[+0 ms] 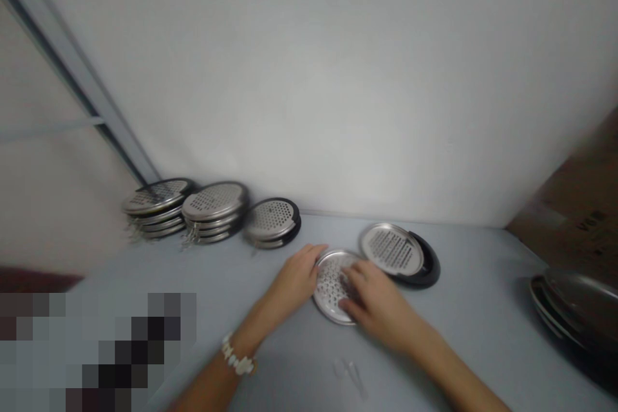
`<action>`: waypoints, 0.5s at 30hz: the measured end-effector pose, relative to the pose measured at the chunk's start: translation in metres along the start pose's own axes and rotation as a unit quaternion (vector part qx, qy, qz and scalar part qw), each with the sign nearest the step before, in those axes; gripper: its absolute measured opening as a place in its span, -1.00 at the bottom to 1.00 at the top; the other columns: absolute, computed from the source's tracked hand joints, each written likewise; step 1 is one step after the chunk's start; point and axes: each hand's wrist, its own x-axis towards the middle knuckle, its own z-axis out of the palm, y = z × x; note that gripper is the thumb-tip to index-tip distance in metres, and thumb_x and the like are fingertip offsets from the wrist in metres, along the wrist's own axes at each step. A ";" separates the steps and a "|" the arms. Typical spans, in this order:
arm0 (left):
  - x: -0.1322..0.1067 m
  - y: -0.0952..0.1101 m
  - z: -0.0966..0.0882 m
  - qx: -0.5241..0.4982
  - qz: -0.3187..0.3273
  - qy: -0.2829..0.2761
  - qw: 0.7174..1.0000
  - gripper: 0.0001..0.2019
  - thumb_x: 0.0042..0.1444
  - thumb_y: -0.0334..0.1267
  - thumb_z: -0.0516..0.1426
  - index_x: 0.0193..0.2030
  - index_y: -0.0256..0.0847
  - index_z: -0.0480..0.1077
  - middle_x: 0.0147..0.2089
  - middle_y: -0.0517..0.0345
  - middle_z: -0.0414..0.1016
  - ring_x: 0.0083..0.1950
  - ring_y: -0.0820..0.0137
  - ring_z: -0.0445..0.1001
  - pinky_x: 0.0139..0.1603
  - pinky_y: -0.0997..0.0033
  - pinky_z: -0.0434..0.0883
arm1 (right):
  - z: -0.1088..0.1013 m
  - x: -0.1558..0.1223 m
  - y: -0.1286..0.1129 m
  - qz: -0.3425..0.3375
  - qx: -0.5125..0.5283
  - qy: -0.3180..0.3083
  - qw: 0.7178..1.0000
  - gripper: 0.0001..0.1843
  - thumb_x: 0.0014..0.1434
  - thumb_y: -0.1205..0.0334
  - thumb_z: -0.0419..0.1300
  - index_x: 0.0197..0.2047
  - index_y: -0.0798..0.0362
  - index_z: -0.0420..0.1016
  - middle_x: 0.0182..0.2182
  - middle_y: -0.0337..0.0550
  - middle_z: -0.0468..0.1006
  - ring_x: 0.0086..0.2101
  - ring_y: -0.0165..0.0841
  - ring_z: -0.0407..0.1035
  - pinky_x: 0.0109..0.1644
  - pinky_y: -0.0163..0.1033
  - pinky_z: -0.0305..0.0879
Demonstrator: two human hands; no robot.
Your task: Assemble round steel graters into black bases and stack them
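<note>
disc (332,282) partly hidden by right hand (379,293); left hand (300,272) at its edge; grips unclear.

Left hand (298,273) beside loosely-curled right hand (380,296)

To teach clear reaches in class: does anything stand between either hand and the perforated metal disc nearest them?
Nothing visible does: the left hand is at the perforated metal disc, the right hand over its right side.

I wear a chunky white bracelet (236,355), and my round metal grater disc (329,286) is silver with a dark-hole pattern, like the black-and-silver round grater stacks (217,203) towards the back-left corner of the pale blue-grey counter (477,315).
</note>
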 end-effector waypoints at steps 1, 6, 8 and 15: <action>0.000 0.001 -0.001 -0.004 0.002 0.004 1.000 -0.49 0.14 -0.55 -0.01 0.23 -0.25 0.33 0.16 -0.01 0.49 0.18 0.30 0.43 0.31 0.24 0.31 | 0.000 0.000 0.000 0.000 0.002 0.003 1.000 -0.52 0.21 0.25 0.24 0.19 0.16 0.38 0.01 0.08 0.43 0.03 -0.09 0.30 0.17 0.02 0.26; -0.001 0.002 0.000 0.013 0.006 -0.008 1.000 -0.46 0.14 -0.56 -0.03 0.26 -0.24 0.31 0.18 -0.01 0.46 0.21 0.30 0.41 0.32 0.24 0.30 | 0.003 0.004 0.005 0.004 0.016 0.015 1.000 -0.53 0.18 0.24 0.26 0.15 0.13 0.39 0.00 0.06 0.44 0.02 -0.10 0.31 0.16 0.02 0.26; -0.002 0.002 0.001 0.029 0.007 -0.018 0.999 -0.47 0.15 -0.56 -0.04 0.26 -0.24 0.30 0.19 -0.03 0.46 0.22 0.29 0.40 0.31 0.22 0.30 | 0.005 0.004 0.006 0.005 0.019 0.017 1.000 -0.52 0.17 0.24 0.27 0.15 0.13 0.39 -0.01 0.06 0.44 0.02 -0.09 0.31 0.16 0.02 0.26; -0.003 0.003 -0.002 0.071 -0.039 -0.013 0.997 -0.43 0.15 -0.58 -0.05 0.32 -0.30 0.23 0.24 -0.11 0.41 0.27 0.27 0.36 0.33 0.23 0.27 | 0.003 0.002 0.005 -0.014 0.034 0.031 0.999 -0.61 0.27 0.21 0.18 0.15 0.13 0.38 0.00 0.07 0.47 0.02 -0.09 0.33 0.15 0.03 0.28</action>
